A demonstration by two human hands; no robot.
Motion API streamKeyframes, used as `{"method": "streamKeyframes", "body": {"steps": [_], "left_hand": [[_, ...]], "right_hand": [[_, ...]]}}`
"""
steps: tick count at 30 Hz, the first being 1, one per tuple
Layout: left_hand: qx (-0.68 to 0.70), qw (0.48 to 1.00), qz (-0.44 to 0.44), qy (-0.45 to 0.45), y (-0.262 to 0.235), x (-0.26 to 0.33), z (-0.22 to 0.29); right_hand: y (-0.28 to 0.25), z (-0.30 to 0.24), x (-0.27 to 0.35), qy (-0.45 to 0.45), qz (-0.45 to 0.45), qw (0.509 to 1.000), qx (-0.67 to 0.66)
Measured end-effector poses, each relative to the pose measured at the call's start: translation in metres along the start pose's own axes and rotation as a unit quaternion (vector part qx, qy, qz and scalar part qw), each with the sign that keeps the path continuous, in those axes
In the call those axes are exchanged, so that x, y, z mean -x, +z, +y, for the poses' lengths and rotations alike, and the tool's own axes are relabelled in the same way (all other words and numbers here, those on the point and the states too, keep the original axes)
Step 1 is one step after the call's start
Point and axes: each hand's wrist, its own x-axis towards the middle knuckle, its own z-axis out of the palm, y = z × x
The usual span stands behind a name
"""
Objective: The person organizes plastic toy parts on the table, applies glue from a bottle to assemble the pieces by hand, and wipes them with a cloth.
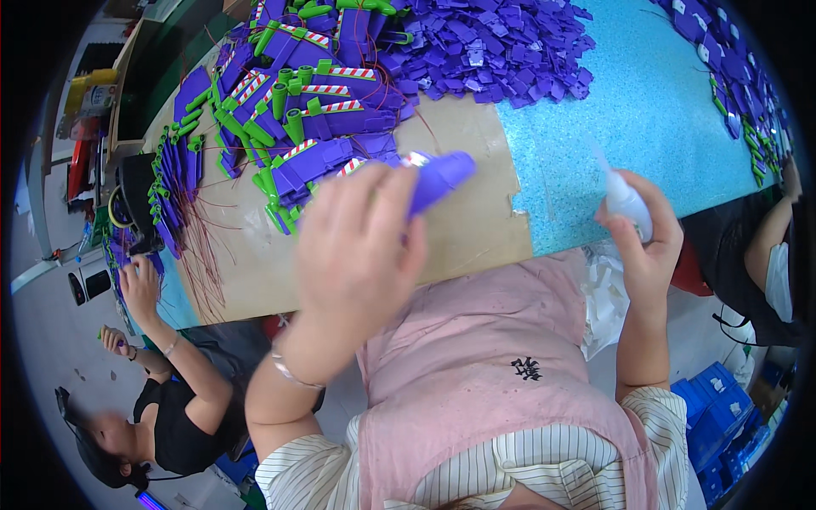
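My left hand [357, 246], slightly blurred, is closed on a purple plastic wing piece [444, 180] and holds it above the brown part of the table. The piece's rounded end sticks out to the right, past my fingers. On the right, my right hand [656, 246] grips a small white squeeze bottle [627, 206], its thin nozzle pointing up and to the left. Beyond my left hand lies a heap of purple wing pieces [340, 123] with green tubes, red-and-white striped edges and thin red wires.
Small flat purple parts [501, 55] are piled at the back. A blue sheet [620, 110] covers the table's right half, brown board [463, 127] the middle. Co-workers sit at left [183, 408] and right [769, 255]. More purple parts [735, 76] lie far right; blue boxes [714, 404] stand below.
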Motion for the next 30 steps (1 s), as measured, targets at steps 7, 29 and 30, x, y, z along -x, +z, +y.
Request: {"method": "streamKeyframes", "body": {"steps": [7,29,30], "left_hand": [[0.103,0.993,0.024,-0.053,0.019,0.032,0.014],[0.319,0.946,0.044,0.016,0.012,0.034,0.012],[0.32,0.946,0.044,0.016,0.012,0.035,0.011]], "right_hand": [[0.009,-0.011,0.012,-0.026,-0.096,0.995,0.026],[0.02,-0.005,0.011,-0.023,-0.242,0.965,-0.094],[0.021,-0.004,0.011,-0.018,-0.241,0.965,-0.1]]}}
